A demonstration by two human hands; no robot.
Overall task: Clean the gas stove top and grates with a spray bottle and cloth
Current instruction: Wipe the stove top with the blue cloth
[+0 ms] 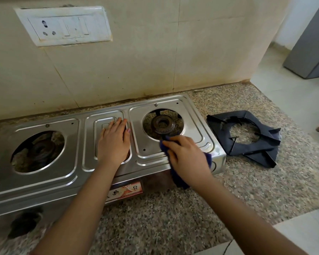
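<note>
Resting flat on the centre panel of the stainless-steel two-burner gas stove top [44, 181], the left hand [114, 142] keeps its fingers straight and together. The right hand [186, 157] has its fingers curled round a bunched dark blue cloth [180, 178] at the front rim of the right burner opening. Two black square metal grates [217, 129] lie stacked on the speckled granite counter [173, 218], just beside the stove's right end.

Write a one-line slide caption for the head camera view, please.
Right hand holds a blue cloth on the stove top by the right burner; left hand rests flat, grates lie aside.
</note>
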